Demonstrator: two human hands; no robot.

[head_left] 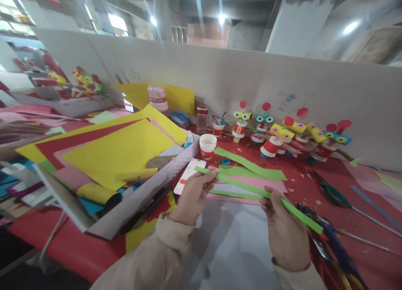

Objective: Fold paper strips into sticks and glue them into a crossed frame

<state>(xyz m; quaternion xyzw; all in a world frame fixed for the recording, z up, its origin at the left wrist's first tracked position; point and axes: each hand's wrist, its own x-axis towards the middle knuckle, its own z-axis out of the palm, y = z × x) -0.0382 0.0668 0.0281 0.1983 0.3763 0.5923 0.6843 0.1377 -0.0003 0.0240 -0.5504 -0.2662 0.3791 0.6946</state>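
Observation:
A long narrow green paper strip (240, 184) is stretched between my two hands above the worktable. My left hand (196, 193) pinches it near its left end, thumb on top. Farther along, my right hand (285, 227) is closed on the strip, and its free end sticks out past the fingers to the lower right. Beneath it lie more green strips (251, 162) and some pink paper (276, 185). A white sheet (229, 239) covers the table below my hands. Just left of the strip is a phone (188, 177) with a lit screen.
Paper-cup figures (271, 145) stand along the grey partition (245, 80). A white paper cup (207, 145) is nearer. At left, a cardboard box (103, 227) holds coloured sheets. Pliers (334, 194) and a glue gun (336, 239) lie at right. Another person's hand (19, 133) shows far left.

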